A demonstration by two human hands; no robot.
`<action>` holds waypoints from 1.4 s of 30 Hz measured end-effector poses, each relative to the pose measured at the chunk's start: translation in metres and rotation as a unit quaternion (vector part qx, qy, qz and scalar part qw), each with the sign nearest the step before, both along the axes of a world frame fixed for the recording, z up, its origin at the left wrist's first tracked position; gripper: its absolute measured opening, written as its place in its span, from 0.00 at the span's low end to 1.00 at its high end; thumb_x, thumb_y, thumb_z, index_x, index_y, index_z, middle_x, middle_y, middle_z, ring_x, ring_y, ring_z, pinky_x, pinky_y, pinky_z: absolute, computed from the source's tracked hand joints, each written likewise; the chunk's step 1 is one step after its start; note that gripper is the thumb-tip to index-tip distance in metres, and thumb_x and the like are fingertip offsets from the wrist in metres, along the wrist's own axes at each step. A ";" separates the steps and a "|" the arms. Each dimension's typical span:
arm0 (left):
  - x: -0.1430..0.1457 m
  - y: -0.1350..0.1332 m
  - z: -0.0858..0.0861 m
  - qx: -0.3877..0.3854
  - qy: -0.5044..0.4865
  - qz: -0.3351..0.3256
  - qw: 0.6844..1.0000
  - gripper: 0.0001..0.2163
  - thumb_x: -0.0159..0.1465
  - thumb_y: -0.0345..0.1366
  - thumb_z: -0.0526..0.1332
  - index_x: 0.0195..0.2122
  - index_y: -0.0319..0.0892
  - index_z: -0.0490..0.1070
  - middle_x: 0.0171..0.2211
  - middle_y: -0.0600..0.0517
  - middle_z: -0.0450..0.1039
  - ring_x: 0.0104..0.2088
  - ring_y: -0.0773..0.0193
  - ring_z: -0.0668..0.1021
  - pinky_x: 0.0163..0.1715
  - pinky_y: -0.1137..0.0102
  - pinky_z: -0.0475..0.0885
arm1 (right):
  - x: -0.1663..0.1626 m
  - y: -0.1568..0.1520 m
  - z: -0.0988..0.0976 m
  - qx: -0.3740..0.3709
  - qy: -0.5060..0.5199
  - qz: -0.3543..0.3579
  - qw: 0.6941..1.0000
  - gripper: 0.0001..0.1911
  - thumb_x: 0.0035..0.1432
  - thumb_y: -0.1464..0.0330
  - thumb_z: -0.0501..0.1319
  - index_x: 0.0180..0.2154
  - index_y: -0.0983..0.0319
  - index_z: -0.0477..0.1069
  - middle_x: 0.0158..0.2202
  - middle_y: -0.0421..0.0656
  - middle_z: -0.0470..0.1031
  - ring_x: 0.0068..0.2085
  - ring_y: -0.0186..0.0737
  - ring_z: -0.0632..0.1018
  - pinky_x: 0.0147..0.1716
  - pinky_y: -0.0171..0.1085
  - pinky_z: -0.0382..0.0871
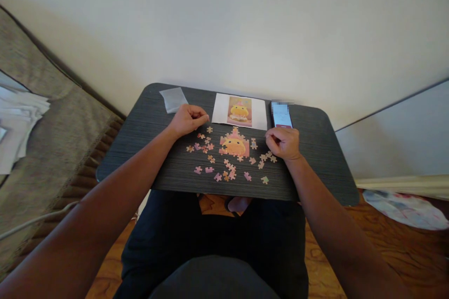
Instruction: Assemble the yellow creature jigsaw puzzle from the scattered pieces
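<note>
A partly joined jigsaw puzzle (235, 145) with a yellow round figure on pink lies mid-table. Loose jigsaw pieces (211, 159) are scattered to its left, right and front. My left hand (187, 119) rests at the upper left of the pieces, left of the picture sheet (259, 114); its fingers are curled together. To the right of the puzzle, my right hand (285, 143) is closed in a loose fist, just below the phone (281, 114). Whether either hand holds a small piece is hidden by the fingers.
The dark table (315, 154) has rounded corners and stands against a white wall (224, 23). A clear plastic bag (173, 99) lies at its back left. Papers (17, 121) are on a grey-covered surface at the left. A patterned cloth-like item (407, 209) lies on the wooden floor at right.
</note>
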State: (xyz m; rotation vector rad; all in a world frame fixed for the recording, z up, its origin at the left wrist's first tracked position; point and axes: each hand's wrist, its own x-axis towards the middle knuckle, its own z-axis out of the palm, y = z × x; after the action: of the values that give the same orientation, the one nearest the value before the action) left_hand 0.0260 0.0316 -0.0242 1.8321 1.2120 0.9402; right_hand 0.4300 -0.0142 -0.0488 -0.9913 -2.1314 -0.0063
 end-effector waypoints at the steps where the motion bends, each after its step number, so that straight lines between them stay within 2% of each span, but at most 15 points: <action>1: 0.000 0.000 0.000 -0.002 -0.004 0.003 1.000 0.13 0.64 0.45 0.69 0.30 0.40 0.81 0.16 0.54 0.70 0.15 0.71 0.66 0.15 0.71 0.55 | 0.000 0.000 0.000 -0.002 0.001 0.000 1.000 0.06 0.58 0.69 0.64 0.28 0.57 0.77 0.21 0.36 0.75 0.22 0.37 0.73 0.29 0.40 0.67; 9: 0.002 0.007 -0.004 0.002 -0.008 0.004 1.000 0.09 0.64 0.39 0.71 0.31 0.39 0.82 0.16 0.51 0.69 0.16 0.71 0.65 0.17 0.70 0.55 | 0.000 0.002 -0.001 -0.023 0.034 -0.017 0.999 0.07 0.58 0.67 0.64 0.28 0.57 0.78 0.21 0.36 0.74 0.22 0.37 0.73 0.28 0.40 0.66; 13: 0.002 0.009 -0.005 0.002 -0.001 0.018 1.000 0.09 0.66 0.38 0.70 0.32 0.39 0.82 0.17 0.50 0.69 0.18 0.69 0.64 0.19 0.69 0.56 | 0.000 0.003 -0.001 -0.019 0.045 -0.029 0.998 0.08 0.58 0.66 0.64 0.27 0.57 0.78 0.20 0.36 0.72 0.21 0.36 0.72 0.27 0.39 0.65; 20: 0.002 0.012 -0.005 0.003 -0.016 0.014 1.000 0.11 0.65 0.40 0.70 0.29 0.41 0.80 0.15 0.52 0.67 0.17 0.69 0.63 0.18 0.69 0.55 | -0.001 0.002 0.001 -0.002 0.050 -0.023 0.998 0.08 0.58 0.67 0.64 0.27 0.58 0.78 0.21 0.36 0.74 0.21 0.35 0.72 0.26 0.38 0.65; 24: 0.000 0.012 -0.001 -0.019 -0.031 0.002 0.999 0.13 0.66 0.42 0.70 0.27 0.40 0.78 0.14 0.53 0.66 0.16 0.70 0.63 0.18 0.67 0.54 | -0.002 0.003 0.001 0.001 0.043 -0.019 0.999 0.08 0.59 0.67 0.64 0.28 0.57 0.78 0.21 0.36 0.75 0.21 0.36 0.74 0.26 0.38 0.65; 30: -0.002 0.013 0.004 -0.068 -0.036 -0.022 0.997 0.12 0.64 0.42 0.73 0.28 0.41 0.79 0.15 0.55 0.65 0.16 0.71 0.62 0.19 0.67 0.51 | -0.001 0.001 0.002 -0.005 0.042 -0.018 0.999 0.07 0.59 0.68 0.64 0.28 0.56 0.77 0.21 0.35 0.73 0.21 0.37 0.73 0.26 0.39 0.66; 35: -0.014 0.024 0.008 -0.117 -0.039 -0.082 0.989 0.11 0.61 0.42 0.76 0.34 0.39 0.82 0.18 0.56 0.69 0.17 0.74 0.63 0.18 0.70 0.51 | -0.002 -0.003 0.007 -0.011 0.049 -0.015 0.999 0.07 0.59 0.68 0.65 0.28 0.56 0.77 0.20 0.35 0.71 0.21 0.36 0.73 0.26 0.39 0.66; 40: -0.026 0.033 0.016 -0.139 0.021 -0.185 0.973 0.15 0.62 0.44 0.78 0.39 0.37 0.85 0.18 0.56 0.70 0.18 0.72 0.67 0.18 0.72 0.56 | -0.003 -0.007 0.011 -0.021 0.053 -0.006 0.998 0.07 0.60 0.70 0.65 0.29 0.56 0.78 0.21 0.34 0.73 0.21 0.34 0.71 0.26 0.38 0.65; 42: -0.030 0.033 0.020 -0.146 0.042 -0.225 0.962 0.15 0.63 0.45 0.78 0.39 0.38 0.85 0.20 0.53 0.74 0.19 0.71 0.69 0.19 0.73 0.58 | -0.003 -0.007 0.012 -0.028 0.047 0.002 0.999 0.07 0.60 0.71 0.66 0.29 0.56 0.79 0.21 0.34 0.74 0.21 0.34 0.71 0.26 0.38 0.65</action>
State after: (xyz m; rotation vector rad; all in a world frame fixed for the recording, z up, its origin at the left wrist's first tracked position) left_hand -0.0042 0.0645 -0.0047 1.8078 0.8686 0.4092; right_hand 0.4272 -0.0214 -0.0368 -1.0000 -2.0567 0.0996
